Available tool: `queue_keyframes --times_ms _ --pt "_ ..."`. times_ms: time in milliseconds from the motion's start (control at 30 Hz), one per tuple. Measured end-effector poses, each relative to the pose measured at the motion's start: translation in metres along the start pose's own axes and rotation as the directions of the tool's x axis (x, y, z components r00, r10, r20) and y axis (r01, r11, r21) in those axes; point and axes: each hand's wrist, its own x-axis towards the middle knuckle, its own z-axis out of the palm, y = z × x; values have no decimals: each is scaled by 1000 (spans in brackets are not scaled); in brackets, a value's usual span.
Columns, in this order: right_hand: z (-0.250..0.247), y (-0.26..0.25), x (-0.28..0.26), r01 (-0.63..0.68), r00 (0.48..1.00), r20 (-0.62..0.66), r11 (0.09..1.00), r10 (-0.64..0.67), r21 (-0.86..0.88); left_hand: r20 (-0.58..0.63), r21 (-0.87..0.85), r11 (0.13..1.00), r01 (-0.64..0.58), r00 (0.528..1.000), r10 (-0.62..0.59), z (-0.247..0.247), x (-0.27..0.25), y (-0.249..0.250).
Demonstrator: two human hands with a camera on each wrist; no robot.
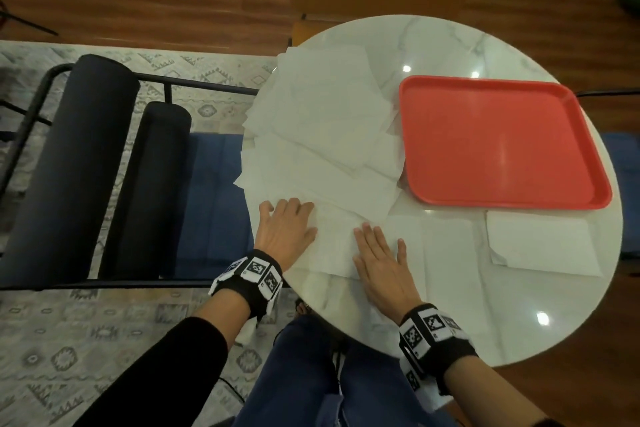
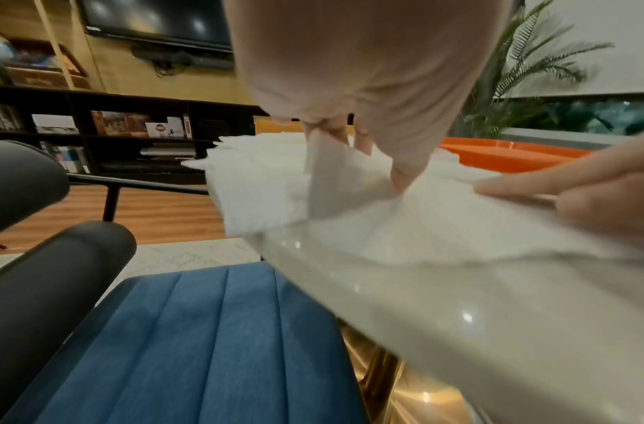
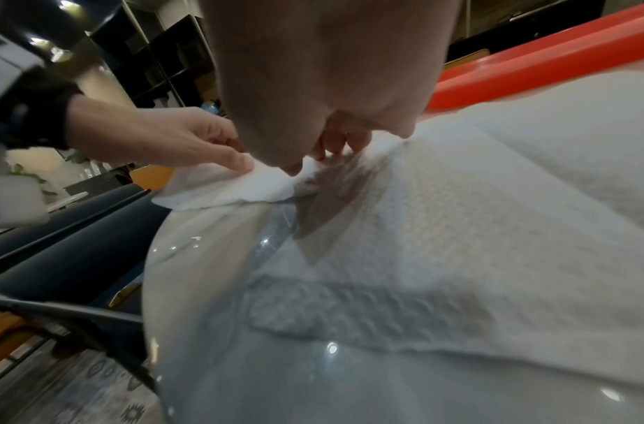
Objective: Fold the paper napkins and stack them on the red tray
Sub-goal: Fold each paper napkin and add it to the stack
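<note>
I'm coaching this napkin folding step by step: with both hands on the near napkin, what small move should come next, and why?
Probably lift the pinched edge and fold it over toward the right hand. The left hand already pinches the napkin at its left edge, the right lies flat on it as an anchor, and the red tray holds no napkins yet.

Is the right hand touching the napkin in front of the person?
Touching. The head view shows the right hand lying flat, fingers straight, on the napkin, with no gap visible.
</note>
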Motion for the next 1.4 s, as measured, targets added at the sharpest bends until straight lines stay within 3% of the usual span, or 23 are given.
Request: queue_keyframes --times_ms 100,233,300,400,467,533,633,733,933,1100,1200,1267,1333,1400 --pt "-11 -4 -2 -5 1000 1 1000 5 -6 84 -40 999 18 996 -14 -19 9 1" --pt "-46 -7 -5 35 977 -213 982 6 186 162 -310 950 29 986 23 -57 9 14" --pt "-72 -3 -8 51 970 -241 955 22 292 165 -493 870 3 982 90 -81 6 27" --pt "-109 23 -13 -20 987 -136 908 85 418 111 -702 712 -18 985 135 -121 3 53" --pt "-129 48 -24 4 987 -126 773 99 634 62 -779 626 -29 990 123 -139 5 74" --pt "-142 75 -41 43 984 -129 550 119 834 40 -845 535 -19 994 98 -148 9 96" --pt "-146 121 -62 62 965 -118 233 234 970 72 -915 401 44 996 54 -146 17 130" --pt "-144 173 -78 58 930 -90 101 356 993 103 -912 404 77 994 42 -130 23 158" --pt "-127 296 -96 -104 812 -28 191 583 976 234 -820 522 235 970 -68 -75 -6 146" --pt "-107 352 -85 -276 758 82 204 647 939 337 -717 546 434 901 -274 -40 -62 110" --pt "-103 353 -75 -366 745 85 300 661 881 416 -681 450 577 811 -411 -25 -100 93" --pt "-107 341 -71 -452 717 20 442 697 775 478 -646 372 667 733 -484 -9 -124 79" --pt "-115 321 -74 -587 637 -128 585 761 560 550 -566 329 756 643 -533 10 -147 69" --pt "-122 291 -78 -623 589 -355 687 726 374 589 -500 292 815 567 -576 31 -171 59"
